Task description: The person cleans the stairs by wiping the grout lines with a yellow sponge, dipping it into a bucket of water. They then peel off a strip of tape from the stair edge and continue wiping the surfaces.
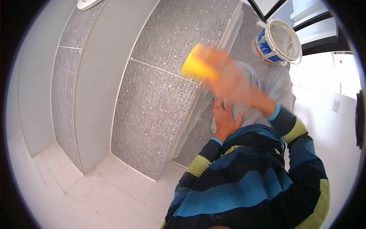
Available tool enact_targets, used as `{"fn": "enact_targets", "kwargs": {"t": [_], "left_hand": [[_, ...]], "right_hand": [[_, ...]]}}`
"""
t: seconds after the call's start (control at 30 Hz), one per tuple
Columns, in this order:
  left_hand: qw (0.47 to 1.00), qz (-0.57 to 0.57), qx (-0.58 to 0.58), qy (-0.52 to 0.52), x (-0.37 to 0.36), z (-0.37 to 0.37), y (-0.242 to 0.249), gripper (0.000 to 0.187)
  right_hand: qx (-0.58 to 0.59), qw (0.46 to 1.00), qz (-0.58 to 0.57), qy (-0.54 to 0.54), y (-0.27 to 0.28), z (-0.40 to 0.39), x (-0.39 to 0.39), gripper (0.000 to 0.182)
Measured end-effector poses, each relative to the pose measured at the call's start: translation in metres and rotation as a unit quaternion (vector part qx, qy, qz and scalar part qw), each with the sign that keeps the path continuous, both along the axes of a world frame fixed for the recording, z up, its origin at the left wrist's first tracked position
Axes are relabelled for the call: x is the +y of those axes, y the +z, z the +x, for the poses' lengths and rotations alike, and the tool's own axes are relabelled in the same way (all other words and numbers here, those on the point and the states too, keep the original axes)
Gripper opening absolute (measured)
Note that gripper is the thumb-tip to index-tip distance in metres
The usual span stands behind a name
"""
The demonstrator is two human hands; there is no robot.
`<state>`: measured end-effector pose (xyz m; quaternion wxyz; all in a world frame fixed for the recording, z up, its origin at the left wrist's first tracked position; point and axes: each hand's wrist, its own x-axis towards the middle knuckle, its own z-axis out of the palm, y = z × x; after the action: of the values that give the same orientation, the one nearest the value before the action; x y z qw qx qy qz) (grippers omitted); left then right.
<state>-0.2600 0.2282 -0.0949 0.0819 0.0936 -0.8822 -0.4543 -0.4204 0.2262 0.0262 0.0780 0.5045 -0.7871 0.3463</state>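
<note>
One white bucket (280,41), smeared inside, sits beyond the hands' yellow sponge (196,65).

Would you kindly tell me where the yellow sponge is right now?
In the head view, the yellow sponge sits upper centre, in the blurred right hand, against the grey speckled tiles, left of the white bucket.

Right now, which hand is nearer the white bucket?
Right. The right hand, blurred and gripping a yellow sponge, is raised against the grey tiled wall, below-left of the white bucket. The left hand rests lower, on grey cloth.
</note>
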Motion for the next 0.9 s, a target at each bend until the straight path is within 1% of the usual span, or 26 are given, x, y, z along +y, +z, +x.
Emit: {"fn": "enact_targets", "kwargs": {"t": [0.03, 0.07, 0.1, 0.13, 0.17, 0.2, 0.27, 0.3, 0.33, 0.37, 0.43, 0.5, 0.53, 0.57, 0.6, 0.67, 0.73, 0.77, 0.8, 0.83, 0.87, 0.9], "left_hand": [[0.999, -0.032, 0.014, 0.022, -0.001, -0.003, 0.007, 0.067], [0.997, -0.065, 0.028, 0.043, -0.001, -0.005, 0.01, 0.065], [0.996, -0.066, 0.026, 0.045, -0.001, -0.006, 0.01, 0.065], [0.996, -0.066, 0.033, 0.044, -0.001, -0.006, 0.008, 0.065], [0.996, -0.067, 0.038, 0.042, 0.0, -0.007, 0.007, 0.066], [0.996, -0.07, 0.037, 0.041, 0.002, -0.006, 0.0, 0.066], [1.0, -0.015, -0.021, 0.003, 0.009, -0.001, -0.016, 0.064], [1.0, -0.016, -0.025, -0.001, 0.005, -0.001, -0.007, 0.064], [0.998, -0.053, -0.005, 0.012, -0.001, -0.004, 0.008, 0.065], [0.995, -0.09, 0.016, 0.026, -0.005, -0.006, 0.016, 0.066], [0.997, -0.07, -0.007, 0.027, 0.001, -0.003, 0.003, 0.066], [0.997, -0.052, -0.028, 0.039, 0.002, -0.003, -0.001, 0.067], [0.997, -0.067, 0.008, 0.042, 0.001, -0.006, 0.001, 0.067], [0.995, -0.083, 0.046, 0.044, 0.001, -0.008, 0.003, 0.068], [0.995, -0.082, 0.047, 0.044, 0.001, -0.008, 0.005, 0.068], [0.995, -0.077, 0.039, 0.056, 0.001, -0.013, 0.01, 0.069], [0.995, -0.07, 0.022, 0.067, 0.004, -0.007, 0.013, 0.069], [0.995, -0.068, 0.015, 0.068, 0.004, -0.007, 0.013, 0.07], [0.995, -0.069, 0.015, 0.065, 0.005, -0.005, -0.002, 0.07], [0.997, -0.073, -0.009, 0.014, 0.009, 0.004, -0.027, 0.07], [0.996, -0.074, -0.035, -0.033, 0.013, 0.014, -0.041, 0.071], [0.996, -0.073, -0.038, -0.032, 0.011, 0.011, -0.031, 0.071]], "right_hand": [[0.07, 0.995, -0.034, -0.059, 0.001, -0.034, 0.0, 0.054], [0.07, 0.994, 0.017, -0.086, -0.001, -0.067, 0.005, 0.054], [0.07, 0.989, 0.067, -0.114, -0.004, -0.085, 0.007, 0.054], [0.068, 0.989, 0.065, -0.112, -0.009, -0.073, 0.004, 0.054], [0.078, 0.975, 0.166, -0.123, -0.019, -0.047, -0.002, 0.051], [0.088, 0.951, 0.267, -0.132, -0.029, -0.019, -0.007, 0.048], [0.029, 0.983, 0.173, -0.046, -0.039, 0.043, -0.007, 0.049], [-0.015, 0.989, 0.146, 0.017, -0.027, 0.064, -0.003, 0.05], [-0.058, 0.988, 0.118, 0.078, -0.016, 0.074, 0.0, 0.051], [-0.06, 0.989, 0.117, 0.073, -0.011, 0.064, 0.002, 0.051], [0.028, 0.997, 0.041, 0.053, -0.007, 0.031, 0.005, 0.053], [0.061, 0.995, 0.036, -0.074, -0.003, -0.019, 0.004, 0.052], [0.06, 0.995, 0.036, -0.072, -0.008, -0.022, 0.002, 0.052], [0.052, 0.988, 0.113, -0.088, -0.018, -0.022, 0.001, 0.052], [0.042, 0.975, 0.19, -0.104, -0.029, -0.019, -0.001, 0.051], [0.009, 0.986, 0.163, -0.021, -0.04, 0.039, 0.004, 0.051], [-0.057, 0.983, 0.164, 0.063, -0.015, 0.09, 0.009, 0.048], [-0.058, 0.983, 0.162, 0.06, -0.016, 0.084, 0.01, 0.048], [-0.027, 0.992, 0.103, 0.067, -0.02, 0.072, 0.011, 0.05], [0.0, 0.996, 0.045, 0.075, -0.024, 0.062, 0.011, 0.053], [-0.001, 0.997, 0.063, 0.034, -0.012, 0.038, 0.009, 0.053], [0.004, 0.997, 0.079, -0.006, -0.003, 0.012, 0.006, 0.053]]}}
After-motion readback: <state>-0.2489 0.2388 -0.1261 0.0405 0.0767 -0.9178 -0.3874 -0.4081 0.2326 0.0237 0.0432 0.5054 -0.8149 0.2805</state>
